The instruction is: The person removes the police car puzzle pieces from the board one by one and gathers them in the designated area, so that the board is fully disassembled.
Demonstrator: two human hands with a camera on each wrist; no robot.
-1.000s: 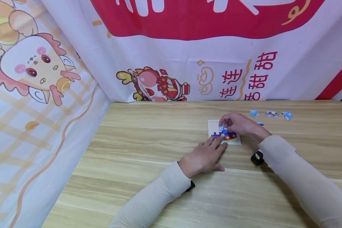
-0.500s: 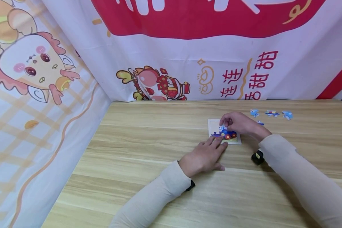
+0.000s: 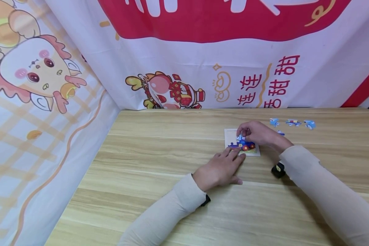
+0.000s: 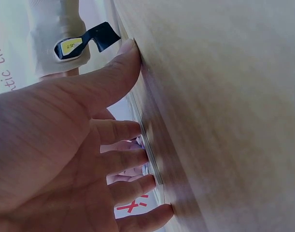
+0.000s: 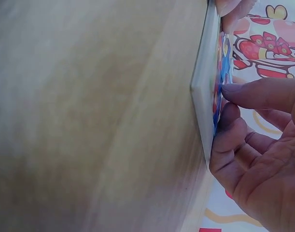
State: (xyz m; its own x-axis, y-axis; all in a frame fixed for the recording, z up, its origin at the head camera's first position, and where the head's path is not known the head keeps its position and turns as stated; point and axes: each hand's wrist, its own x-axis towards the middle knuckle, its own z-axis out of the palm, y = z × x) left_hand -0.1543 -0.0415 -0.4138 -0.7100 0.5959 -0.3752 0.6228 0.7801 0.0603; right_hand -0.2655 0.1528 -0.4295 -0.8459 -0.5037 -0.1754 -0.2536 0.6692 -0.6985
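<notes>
A small white-framed puzzle board lies on the table, partly filled with a picture of a blue vehicle with red wheels. My left hand rests with fingers spread on its near edge; the left wrist view shows those fingertips along the board's side. Over the board's upper right part, my right hand pinches a light-blue and white puzzle piece against the picture. In the right wrist view, the thumb and curled fingers sit at the picture's surface, covering much of the piece.
Several loose puzzle pieces lie right of the board: a blue one, a multicoloured one, another blue one, and one partly behind the right wrist. A printed cloth hangs along the wooden table's back edge.
Both hands keep nearly the same place. At the right fingertips the piece shifts only very slightly; the board and the loose pieces stay put.
</notes>
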